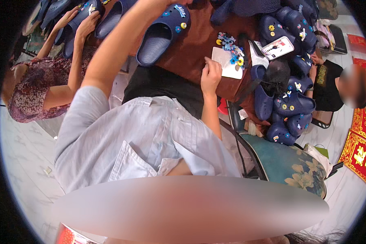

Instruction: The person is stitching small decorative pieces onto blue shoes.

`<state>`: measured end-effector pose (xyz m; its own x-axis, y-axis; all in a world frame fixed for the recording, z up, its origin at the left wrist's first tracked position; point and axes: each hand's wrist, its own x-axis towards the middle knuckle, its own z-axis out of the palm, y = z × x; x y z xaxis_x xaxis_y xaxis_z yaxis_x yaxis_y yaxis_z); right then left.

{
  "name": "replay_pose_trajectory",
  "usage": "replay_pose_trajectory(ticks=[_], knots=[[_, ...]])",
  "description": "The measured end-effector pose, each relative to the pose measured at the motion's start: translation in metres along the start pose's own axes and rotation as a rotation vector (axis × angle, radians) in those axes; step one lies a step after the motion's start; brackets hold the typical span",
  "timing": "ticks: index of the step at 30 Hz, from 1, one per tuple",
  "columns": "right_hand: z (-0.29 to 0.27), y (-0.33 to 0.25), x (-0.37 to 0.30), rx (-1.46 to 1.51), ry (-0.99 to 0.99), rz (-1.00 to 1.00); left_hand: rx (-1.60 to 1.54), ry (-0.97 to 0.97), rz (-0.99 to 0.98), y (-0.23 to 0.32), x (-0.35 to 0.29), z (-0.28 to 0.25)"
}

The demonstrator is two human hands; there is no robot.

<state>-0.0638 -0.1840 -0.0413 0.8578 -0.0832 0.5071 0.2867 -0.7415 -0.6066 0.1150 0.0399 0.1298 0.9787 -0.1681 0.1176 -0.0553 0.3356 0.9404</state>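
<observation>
My left arm stretches up across the table, and my left hand (166,1) is cut off by the top edge, its fingers mostly out of sight. Just below it lies a navy clog (155,40) with blue and yellow charms at its toe. My right hand (212,76) rests at the left edge of a white sheet (221,59). Its fingers are bent and together, and whatever they may hold is hidden. Small blue, yellow and white shoe charms (236,57) lie in a cluster on and above the sheet.
A brown cloth (179,65) covers the table. Navy clogs (290,101) are heaped at the right, with a phone (277,48) among them. One co-worker's hands (85,25) hold a clog at the upper left; another person (327,85) sits at the right. A floral cushioned seat (280,162) stands nearby.
</observation>
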Motion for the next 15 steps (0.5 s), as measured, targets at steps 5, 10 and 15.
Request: replay_pose_trajectory(ticks=[5,10,15], knots=[[-0.011,-0.031,0.006,0.812,-0.024,0.333,0.34,0.078,0.025,-0.059,-0.132,0.0],[-0.013,-0.065,0.014,1.059,0.047,0.169,0.509,0.026,0.122,-0.097,-0.198,0.013],[-0.015,-0.072,0.007,0.792,0.186,0.312,0.552,-0.197,-0.185,-0.086,-0.216,-0.003]])
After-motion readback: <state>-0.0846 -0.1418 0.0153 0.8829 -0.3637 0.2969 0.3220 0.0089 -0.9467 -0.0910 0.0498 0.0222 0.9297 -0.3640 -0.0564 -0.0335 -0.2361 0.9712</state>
